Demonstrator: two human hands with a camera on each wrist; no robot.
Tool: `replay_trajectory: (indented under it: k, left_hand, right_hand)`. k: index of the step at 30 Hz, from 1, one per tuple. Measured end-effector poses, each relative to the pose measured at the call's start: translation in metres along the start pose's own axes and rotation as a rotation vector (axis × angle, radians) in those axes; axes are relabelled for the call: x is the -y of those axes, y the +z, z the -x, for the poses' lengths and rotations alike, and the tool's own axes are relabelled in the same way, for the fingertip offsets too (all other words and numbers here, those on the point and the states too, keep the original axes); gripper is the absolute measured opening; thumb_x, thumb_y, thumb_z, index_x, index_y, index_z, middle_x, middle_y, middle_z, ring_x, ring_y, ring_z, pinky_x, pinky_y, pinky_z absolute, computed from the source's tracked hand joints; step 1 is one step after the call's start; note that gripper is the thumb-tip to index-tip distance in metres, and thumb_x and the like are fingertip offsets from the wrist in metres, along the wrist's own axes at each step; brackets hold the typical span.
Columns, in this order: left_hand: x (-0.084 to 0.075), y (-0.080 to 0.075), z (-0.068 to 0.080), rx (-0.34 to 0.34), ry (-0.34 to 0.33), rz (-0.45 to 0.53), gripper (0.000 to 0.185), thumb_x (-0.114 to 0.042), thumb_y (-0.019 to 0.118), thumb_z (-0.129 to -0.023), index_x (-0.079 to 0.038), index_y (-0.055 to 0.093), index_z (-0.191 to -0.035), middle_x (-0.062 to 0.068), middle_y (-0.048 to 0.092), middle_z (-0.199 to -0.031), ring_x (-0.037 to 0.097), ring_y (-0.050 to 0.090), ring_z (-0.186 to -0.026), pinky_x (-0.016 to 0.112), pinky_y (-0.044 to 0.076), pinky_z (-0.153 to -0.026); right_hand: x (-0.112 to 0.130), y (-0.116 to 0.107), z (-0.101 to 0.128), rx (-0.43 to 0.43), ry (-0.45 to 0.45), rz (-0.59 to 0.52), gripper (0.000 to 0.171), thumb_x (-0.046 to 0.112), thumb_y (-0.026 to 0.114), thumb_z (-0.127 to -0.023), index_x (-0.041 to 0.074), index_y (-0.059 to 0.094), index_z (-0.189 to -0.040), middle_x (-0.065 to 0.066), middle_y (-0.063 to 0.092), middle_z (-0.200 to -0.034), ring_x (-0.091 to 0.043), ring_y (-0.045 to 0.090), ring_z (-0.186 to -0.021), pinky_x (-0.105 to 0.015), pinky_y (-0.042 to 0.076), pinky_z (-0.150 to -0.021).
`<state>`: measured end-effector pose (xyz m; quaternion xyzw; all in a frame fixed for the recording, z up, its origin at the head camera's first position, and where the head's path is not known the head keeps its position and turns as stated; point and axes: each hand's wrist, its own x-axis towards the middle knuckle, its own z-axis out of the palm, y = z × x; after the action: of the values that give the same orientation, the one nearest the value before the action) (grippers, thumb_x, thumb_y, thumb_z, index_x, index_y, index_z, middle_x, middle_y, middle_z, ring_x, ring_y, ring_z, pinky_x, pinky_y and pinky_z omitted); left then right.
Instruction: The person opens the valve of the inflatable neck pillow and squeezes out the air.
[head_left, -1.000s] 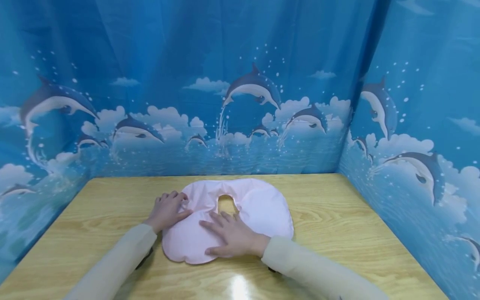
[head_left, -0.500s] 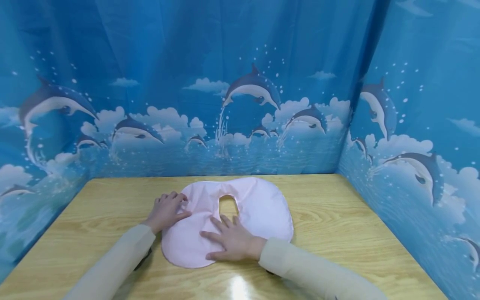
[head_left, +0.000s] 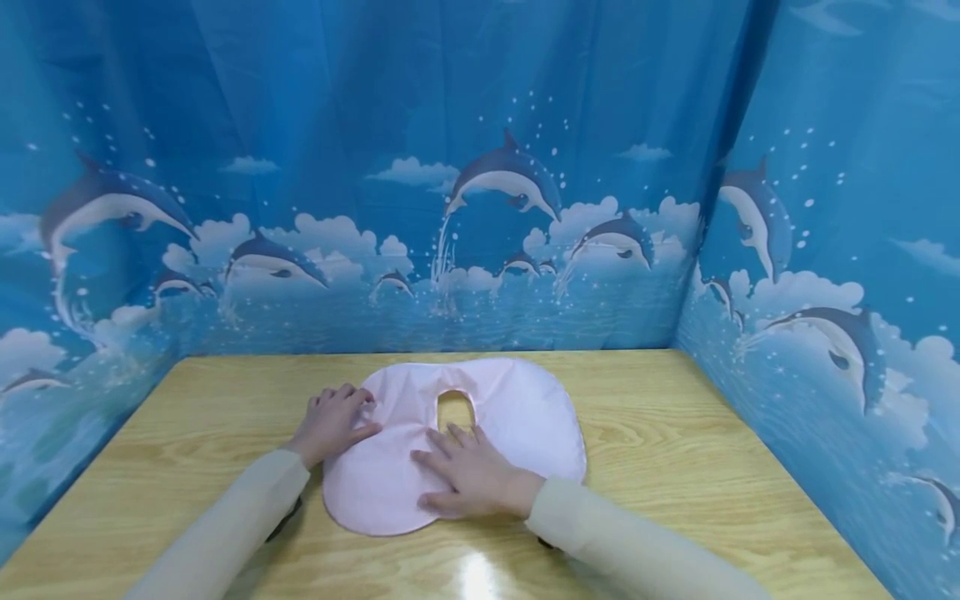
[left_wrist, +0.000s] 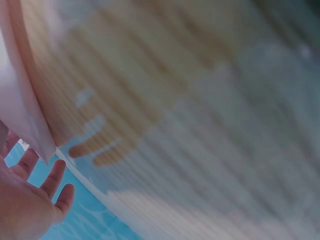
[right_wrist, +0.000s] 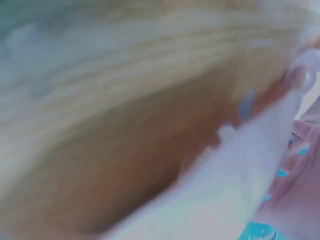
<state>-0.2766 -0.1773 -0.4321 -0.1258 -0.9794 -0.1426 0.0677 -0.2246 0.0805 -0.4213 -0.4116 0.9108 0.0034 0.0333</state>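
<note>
A flat pale pink U-shaped cushion [head_left: 517, 408] lies on the wooden table [head_left: 675, 450], its notch [head_left: 453, 408] near the middle. My right hand [head_left: 471, 475] lies flat on the near middle of the cushion with the fingers spread towards the notch. At the cushion's left edge rests my left hand [head_left: 333, 418], fingers loosely bent and the thumb on the fabric. The left wrist view shows my left hand [left_wrist: 30, 200] with relaxed fingers next to the pink edge [left_wrist: 25, 115]. The right wrist view is blurred, showing only pink fabric [right_wrist: 235, 195] over wood.
Blue dolphin-print curtains [head_left: 480, 208] wall in the table on the back, left and right sides. Bare wood lies to the left [head_left: 187, 433] and to the right of the cushion. Both arms wear pale long sleeves [head_left: 630, 542].
My right hand has slid a little to the right and forward over the cushion. The cushion's near-left lobe now has a smoother, rounder outline. The left hand has stayed put.
</note>
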Motion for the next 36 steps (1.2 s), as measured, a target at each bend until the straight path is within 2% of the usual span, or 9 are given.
replay_trajectory:
  k: [5, 11, 21, 26, 36]
  left_hand:
    - [0.001, 0.000, 0.000, 0.015, -0.009, 0.003, 0.044, -0.046, 0.065, -0.079, -0.013, 0.058, -0.107, 0.011, 0.056, -0.107, 0.038, 0.047, -0.100, 0.056, 0.033, -0.081]
    - [0.002, -0.001, 0.001, 0.012, -0.005, 0.011, 0.043, -0.046, 0.065, -0.080, -0.014, 0.058, -0.107, 0.011, 0.055, -0.106, 0.038, 0.047, -0.100, 0.056, 0.033, -0.081]
    - [0.004, 0.001, 0.001, -0.001, 0.014, 0.012, 0.043, -0.047, 0.064, -0.080, -0.014, 0.057, -0.107, 0.010, 0.055, -0.106, 0.038, 0.047, -0.099, 0.056, 0.033, -0.080]
    - [0.003, 0.002, 0.001, -0.006, 0.015, 0.012, 0.043, -0.047, 0.064, -0.080, -0.014, 0.058, -0.106, 0.011, 0.055, -0.106, 0.038, 0.047, -0.099, 0.056, 0.033, -0.080]
    - [0.003, 0.000, 0.001, 0.002, 0.012, 0.011, 0.042, -0.046, 0.064, -0.080, -0.014, 0.057, -0.107, 0.011, 0.055, -0.106, 0.038, 0.047, -0.099, 0.056, 0.032, -0.080]
  right_hand:
    - [-0.014, -0.011, 0.011, -0.060, 0.049, -0.027, 0.065, 0.063, 0.031, -0.089, 0.028, 0.026, -0.144, -0.009, 0.021, -0.151, -0.038, 0.020, -0.137, -0.059, 0.018, -0.106]
    - [-0.039, -0.013, 0.025, -0.136, 0.142, -0.070, 0.070, 0.064, 0.038, -0.087, 0.024, 0.028, -0.143, -0.010, 0.019, -0.152, -0.039, 0.019, -0.137, -0.060, 0.016, -0.105]
    - [-0.064, -0.008, 0.046, -0.204, 0.256, -0.018, 0.086, 0.071, 0.049, -0.075, 0.022, 0.031, -0.142, -0.010, 0.020, -0.152, -0.040, 0.016, -0.137, -0.064, 0.016, -0.103]
    - [-0.071, 0.000, 0.049, -0.217, 0.267, -0.026, 0.092, 0.073, 0.053, -0.071, 0.022, 0.029, -0.143, -0.010, 0.018, -0.152, -0.042, 0.015, -0.137, -0.065, 0.017, -0.102]
    - [-0.077, 0.008, 0.048, -0.193, 0.256, -0.134, 0.090, 0.070, 0.056, -0.071, 0.024, 0.028, -0.143, -0.010, 0.015, -0.153, -0.044, 0.014, -0.136, -0.067, 0.018, -0.100]
